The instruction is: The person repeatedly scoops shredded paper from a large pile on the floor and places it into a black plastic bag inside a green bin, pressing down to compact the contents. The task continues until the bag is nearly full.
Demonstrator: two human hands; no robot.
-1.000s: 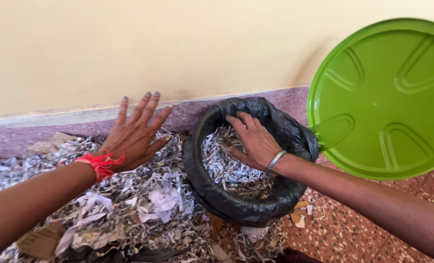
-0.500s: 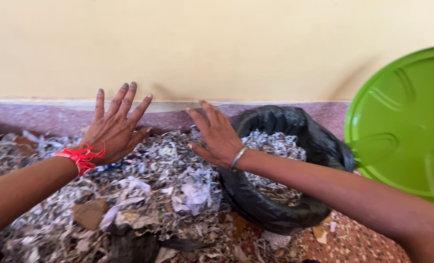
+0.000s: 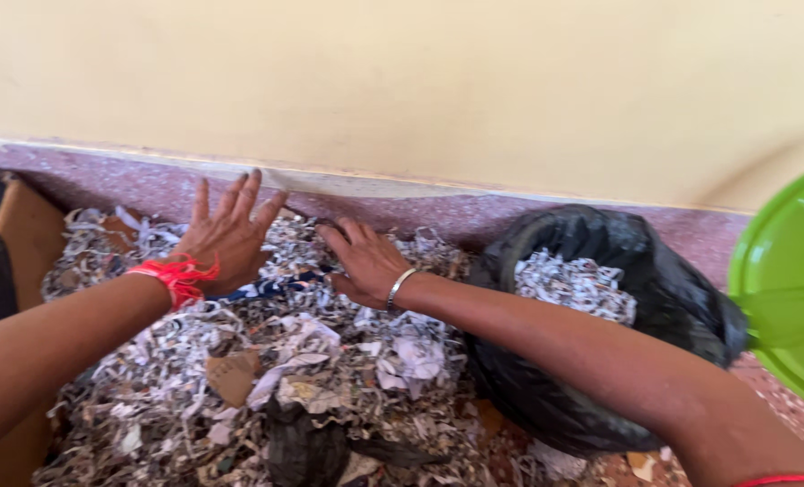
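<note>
Nearest the camera, a crumpled black plastic scrap [image 3: 304,451] lay in the front edge of the shredded paper pile [image 3: 240,379], beside a brown cardboard piece [image 3: 232,374]. Pile covered the floor [image 3: 781,388] from the cardboard sheet [image 3: 27,234] at left to the black bin bag [image 3: 600,343] at right. Bag stood open, rim rolled, shredded paper inside; right forearm crossed in front of it. Green plastic lid [image 3: 790,289] just right of the bag, tilted on edge. Farther in, both hands lay palm-down on the pile, near each other, not touching. Left hand [image 3: 229,236], red thread at wrist, fingers spread. Right hand [image 3: 366,263], metal bangle at wrist, fingers loosely spread, gripping nothing. Beyond: purple skirting [image 3: 510,216], then yellow wall [image 3: 420,90].
</note>
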